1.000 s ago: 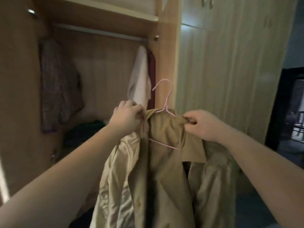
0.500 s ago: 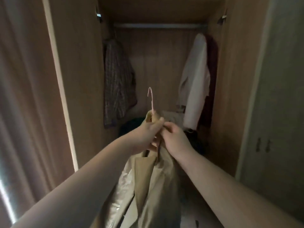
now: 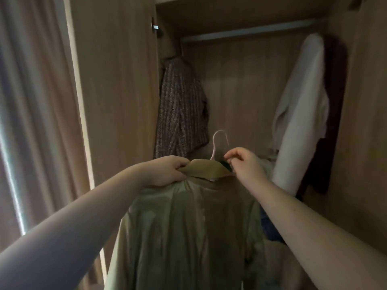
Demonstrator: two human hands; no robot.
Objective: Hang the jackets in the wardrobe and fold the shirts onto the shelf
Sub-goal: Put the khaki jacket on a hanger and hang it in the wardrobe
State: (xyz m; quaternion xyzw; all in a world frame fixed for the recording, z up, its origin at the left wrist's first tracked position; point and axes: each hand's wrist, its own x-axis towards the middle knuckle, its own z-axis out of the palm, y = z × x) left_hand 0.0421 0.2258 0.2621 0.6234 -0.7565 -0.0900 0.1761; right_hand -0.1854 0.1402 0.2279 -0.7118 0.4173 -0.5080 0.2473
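Observation:
A tan jacket (image 3: 188,222) hangs on a pink hanger (image 3: 217,143), its back toward me, in front of the open wardrobe. My left hand (image 3: 167,170) grips the left shoulder at the collar. My right hand (image 3: 243,164) pinches the right end of the collar. The hanger's hook stands up between my hands, well below the metal rail (image 3: 247,32).
On the rail hang a patterned brown jacket (image 3: 182,109) at the left and a white garment (image 3: 301,114) with a dark red one (image 3: 333,105) at the right. The open wardrobe door (image 3: 117,91) stands left, a curtain (image 3: 31,101) beyond it. Dark clothes lie low inside.
My hands have moved apart from the hanger's neck to the two ends of the collar. The jacket now hangs with its back to me, closer to the wardrobe opening.

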